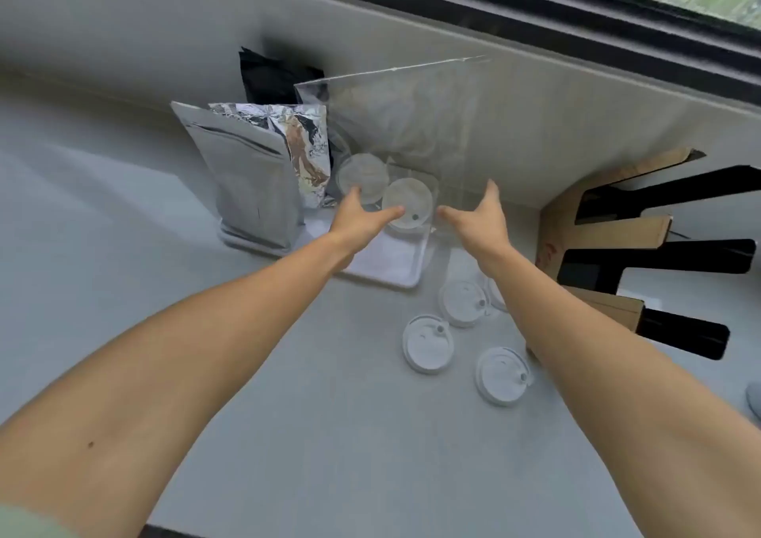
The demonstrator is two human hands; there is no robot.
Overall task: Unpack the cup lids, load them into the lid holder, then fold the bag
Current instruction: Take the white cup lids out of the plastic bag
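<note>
We hold the clear plastic bag (412, 126) upright over the white rectangular tray (387, 261), left hand (358, 216) and right hand (477, 220) each with grip spread wide at its lower edge, white round lids (428, 344) lying loose nearer us, closest to the right.

Three loose lids (428, 344) lie on the worktop (123, 216), before the tray (395, 263). Pouches (251, 179) stand left of the tray; the cardboard holder (593, 233) sits right.
</note>
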